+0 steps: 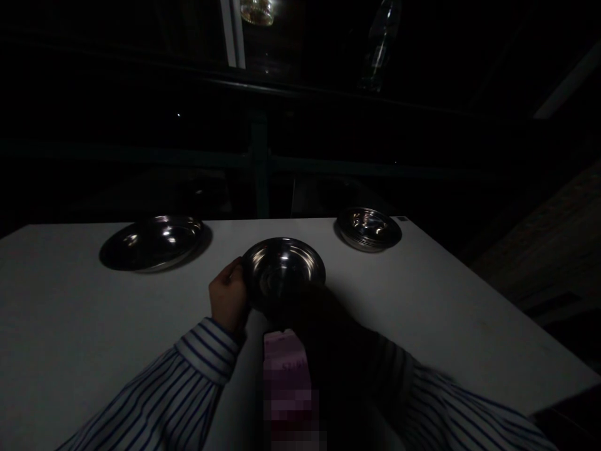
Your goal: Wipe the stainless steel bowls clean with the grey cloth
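A shiny metal bowl is tilted towards me above the white table. My left hand is closed on its left rim, thumb at the edge. My right arm, in a striped sleeve, reaches towards the bowl's lower right side. A dark mass, perhaps hair or deep shadow, covers my right hand, so its fingers are hidden. Below the bowl shows a pink surface with faint lettering, partly blurred out by blocks.
On the white table, a wide metal basin lies at the back left. A stack of several metal bowls stands at the back right near the edge. Beyond, dark glass reflects a bottle. The scene is dim.
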Tool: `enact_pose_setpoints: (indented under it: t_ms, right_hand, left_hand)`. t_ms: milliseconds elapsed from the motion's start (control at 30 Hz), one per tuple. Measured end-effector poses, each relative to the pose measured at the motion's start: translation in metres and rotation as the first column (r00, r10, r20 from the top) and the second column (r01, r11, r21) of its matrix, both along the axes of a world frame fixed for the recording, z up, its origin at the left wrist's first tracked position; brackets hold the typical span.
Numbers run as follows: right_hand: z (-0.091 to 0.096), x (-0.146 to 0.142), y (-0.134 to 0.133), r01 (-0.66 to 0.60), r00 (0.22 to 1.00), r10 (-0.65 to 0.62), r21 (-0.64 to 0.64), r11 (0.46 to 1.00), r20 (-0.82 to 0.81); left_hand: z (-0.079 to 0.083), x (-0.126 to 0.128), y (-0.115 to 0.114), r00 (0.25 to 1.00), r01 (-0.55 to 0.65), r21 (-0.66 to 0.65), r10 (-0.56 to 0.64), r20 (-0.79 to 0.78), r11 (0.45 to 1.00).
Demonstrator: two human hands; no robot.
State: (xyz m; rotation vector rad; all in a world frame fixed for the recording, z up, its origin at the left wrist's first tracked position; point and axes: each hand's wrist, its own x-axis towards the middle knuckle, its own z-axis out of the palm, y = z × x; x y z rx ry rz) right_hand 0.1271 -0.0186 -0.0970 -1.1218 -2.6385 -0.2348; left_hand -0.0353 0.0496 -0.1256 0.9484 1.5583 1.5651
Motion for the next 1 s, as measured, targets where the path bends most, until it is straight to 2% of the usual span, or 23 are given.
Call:
enact_pose_setpoints:
  t_ms: [67,167,300,367,467,600,700,833,900,1000]
  right_hand:
    - [0.004,0.02,-0.003,-0.001,1.0,0.001,-0.011,1.0,0.004]
    - [0.004,0.037,-0.005,0.019,1.0,-0.017,0.069,0.997,-0.023]
    - [-0.004,0.016,-0.007,-0.038,0.996,0.045,0.087,0.995,-0.077]
    - [-0.005,0.007,-0.008,0.024,0.993,-0.014,0.083,0.996,-0.114]
    - [-0.001,0.021,-0.008,-0.033,0.996,0.038,0.052,0.998,-0.085]
    - [0.005,0.054,-0.006,0.055,0.998,-0.054,0.096,0.994,-0.014]
    - [0.003,0.048,-0.01,0.074,0.997,-0.073,0.083,0.994,-0.005]
    - [-0.003,0.028,-0.017,0.0,0.992,0.015,0.113,0.994,-0.128]
    - [-0.004,0.033,-0.016,0.003,0.994,0.01,0.122,0.993,-0.109]
    - [-0.003,0.055,-0.008,0.097,0.994,-0.091,0.12,0.988,-0.055]
  left_hand:
    - [0.001,0.0,-0.001,1.0,0.007,-0.015,-0.007,0.005,1.0]
    - [0.002,0.002,-0.001,1.0,0.003,-0.025,-0.003,0.012,1.0]
    - [0.003,0.003,0.0,1.0,0.001,-0.027,-0.001,0.011,1.0]
    - [0.003,0.002,0.0,1.0,0.01,-0.033,-0.01,0.009,0.999]
    - [0.005,0.0,-0.001,1.0,0.016,-0.042,-0.016,-0.004,0.999]
    - [0.008,0.002,-0.003,1.0,0.017,-0.046,-0.017,-0.005,0.999]
    - [0.008,0.004,-0.003,1.0,0.007,-0.045,-0.007,-0.005,0.999]
    - [0.006,0.003,-0.002,1.0,0.019,-0.042,-0.019,-0.01,0.999]
    - [0.006,0.002,-0.003,0.999,0.032,-0.041,-0.033,-0.015,0.999]
    - [0.007,0.002,-0.004,0.999,0.046,-0.042,-0.047,-0.025,0.998]
